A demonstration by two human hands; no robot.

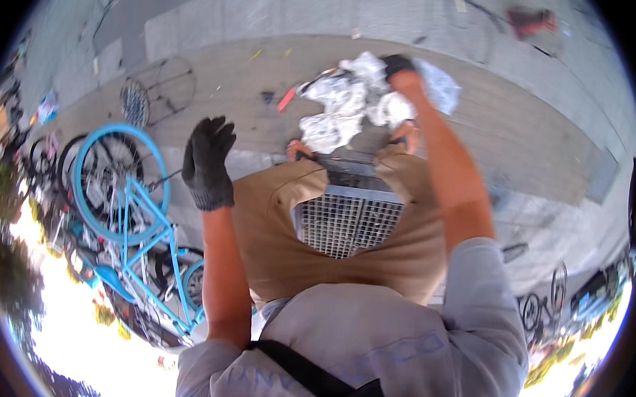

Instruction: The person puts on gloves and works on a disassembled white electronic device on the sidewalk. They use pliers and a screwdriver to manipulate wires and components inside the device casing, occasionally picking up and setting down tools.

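Observation:
Crumpled white plastic (334, 107), thin like bags or sheeting, lies spread on the ground in front of my feet. My right hand (399, 66), in a dark glove, is at the far side of this plastic. Motion smears its fingers, so whether they grip the plastic is unclear. A bluish, see-through piece of plastic (440, 87) shows just right of that hand. My left hand (210, 158), in a dark knitted glove, is raised over my left knee. Its fingers are stretched out and nothing is in it. A light-blue bicycle (130, 204) stands left of it.
Between my knees is a grey metal grating (345, 221). A red strip (286, 99) lies left of the plastic. Farther left, a bare wheel rim (172, 93) is on the pavement. A red object (531, 23) sits far right. More bicycles (540, 307) stand lower right.

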